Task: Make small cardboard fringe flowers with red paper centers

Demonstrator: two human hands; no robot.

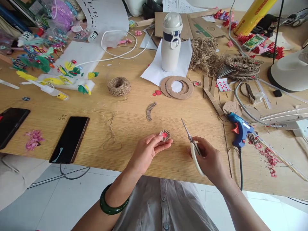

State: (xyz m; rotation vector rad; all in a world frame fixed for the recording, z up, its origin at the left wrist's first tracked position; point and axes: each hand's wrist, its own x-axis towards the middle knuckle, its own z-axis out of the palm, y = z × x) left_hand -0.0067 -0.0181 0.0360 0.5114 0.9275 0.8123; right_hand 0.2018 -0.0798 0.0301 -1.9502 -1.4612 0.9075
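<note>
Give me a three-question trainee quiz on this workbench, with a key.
1. What does the left hand hold?
2. True or false: a green bangle circles the left forearm.
3. What does the right hand hold?
A. scissors
B. a blue hot glue gun
C. a ball of twine

Key: 1. a small cardboard rosette with a red centre; 2. true; 3. A.
</note>
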